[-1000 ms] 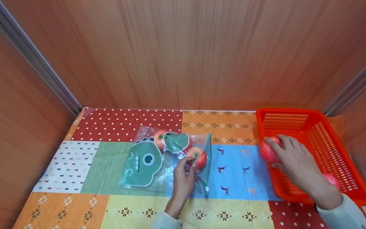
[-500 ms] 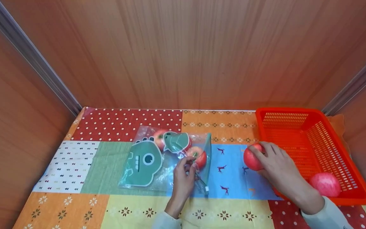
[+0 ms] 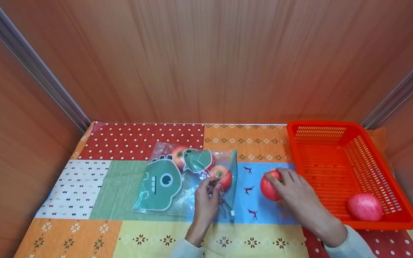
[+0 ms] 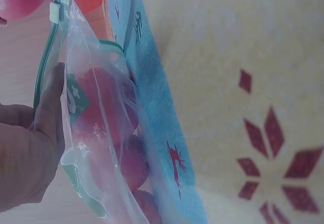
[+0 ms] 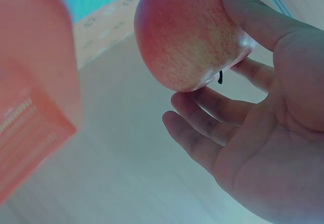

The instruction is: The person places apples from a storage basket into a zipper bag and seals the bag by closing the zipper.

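Note:
My left hand point(image 3: 207, 204) pinches the open edge of a clear zip bag point(image 3: 188, 199) printed with green cartoon shapes. Several apples lie inside the bag, among them a red and yellow apple point(image 3: 225, 181) close to its mouth; the left wrist view shows these apples point(image 4: 134, 161) through the plastic. Between the bag and the basket, my right hand point(image 3: 299, 197) grips a red apple point(image 3: 270, 186) over the blue cloth patch. In the right wrist view thumb and fingers hold this apple point(image 5: 187, 37), its dark stem facing the palm. A white slider point(image 3: 232, 213) sits at the zip's near end.
An orange-red plastic basket point(image 3: 335, 168) stands at the right with a pink-red apple point(image 3: 365, 207) in its near right corner. A patchwork cloth point(image 3: 95, 236) covers the table. Wood-grain panels point(image 3: 206, 64) rise behind and at both sides.
My right hand has carried the apple left, from the basket's left rim to over the blue patch. The apple in the basket has come into full view. The left hand stays on the bag.

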Action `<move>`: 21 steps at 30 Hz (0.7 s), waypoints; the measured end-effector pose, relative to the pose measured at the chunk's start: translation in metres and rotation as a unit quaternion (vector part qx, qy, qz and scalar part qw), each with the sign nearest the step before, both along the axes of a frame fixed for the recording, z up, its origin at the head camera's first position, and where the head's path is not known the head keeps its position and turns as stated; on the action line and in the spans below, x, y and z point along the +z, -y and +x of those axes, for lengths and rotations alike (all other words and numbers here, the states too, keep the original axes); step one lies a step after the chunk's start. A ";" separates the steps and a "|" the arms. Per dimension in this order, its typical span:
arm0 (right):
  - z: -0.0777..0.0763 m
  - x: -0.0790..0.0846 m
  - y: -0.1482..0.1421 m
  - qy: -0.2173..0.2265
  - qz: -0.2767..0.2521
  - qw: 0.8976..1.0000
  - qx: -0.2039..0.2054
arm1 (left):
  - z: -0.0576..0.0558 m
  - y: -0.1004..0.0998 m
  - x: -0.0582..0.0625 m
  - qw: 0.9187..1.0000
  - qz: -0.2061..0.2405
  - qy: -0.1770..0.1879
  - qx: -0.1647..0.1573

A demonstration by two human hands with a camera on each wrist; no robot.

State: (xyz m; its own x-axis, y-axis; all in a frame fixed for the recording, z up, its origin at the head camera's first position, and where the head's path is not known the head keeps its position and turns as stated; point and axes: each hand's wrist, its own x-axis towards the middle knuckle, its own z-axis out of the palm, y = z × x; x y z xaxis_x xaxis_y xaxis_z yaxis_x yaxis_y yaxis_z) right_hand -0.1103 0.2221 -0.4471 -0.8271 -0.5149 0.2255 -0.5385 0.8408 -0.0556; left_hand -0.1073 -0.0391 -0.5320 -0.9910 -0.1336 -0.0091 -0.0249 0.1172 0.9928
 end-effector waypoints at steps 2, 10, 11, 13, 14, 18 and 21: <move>0.001 -0.002 0.004 0.007 0.003 1.000 -0.006 | 0.000 0.000 0.000 1.000 -0.001 -0.001 0.001; -0.001 -0.016 0.013 0.024 -0.012 1.000 -0.015 | 0.000 0.001 -0.001 1.000 -0.002 0.002 0.001; -0.001 -0.018 0.014 0.027 -0.017 0.999 -0.015 | 0.000 0.001 -0.001 1.000 -0.002 0.002 0.000; -0.002 -0.022 0.016 0.030 -0.027 0.999 -0.015 | 0.000 0.001 -0.001 1.000 -0.002 -0.001 0.000; -0.003 -0.024 0.017 0.032 -0.032 0.999 -0.014 | 0.001 0.001 -0.001 1.000 -0.001 -0.002 0.000; -0.004 -0.030 0.023 0.041 -0.051 0.998 -0.018 | 0.002 0.001 0.000 1.000 0.000 -0.005 -0.002; -0.005 -0.035 0.029 0.051 -0.063 0.996 -0.028 | 0.002 0.002 0.000 1.000 0.004 -0.006 -0.002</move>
State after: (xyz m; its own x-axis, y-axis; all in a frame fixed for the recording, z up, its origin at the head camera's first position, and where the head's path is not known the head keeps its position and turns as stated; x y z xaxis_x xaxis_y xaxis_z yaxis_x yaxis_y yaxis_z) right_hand -0.1157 0.1932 -0.4825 -0.8753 -0.4409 0.1987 -0.4778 0.8518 -0.2146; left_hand -0.1053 -0.0407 -0.5316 -0.9916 -0.1292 0.0015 -0.0128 0.1101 0.9938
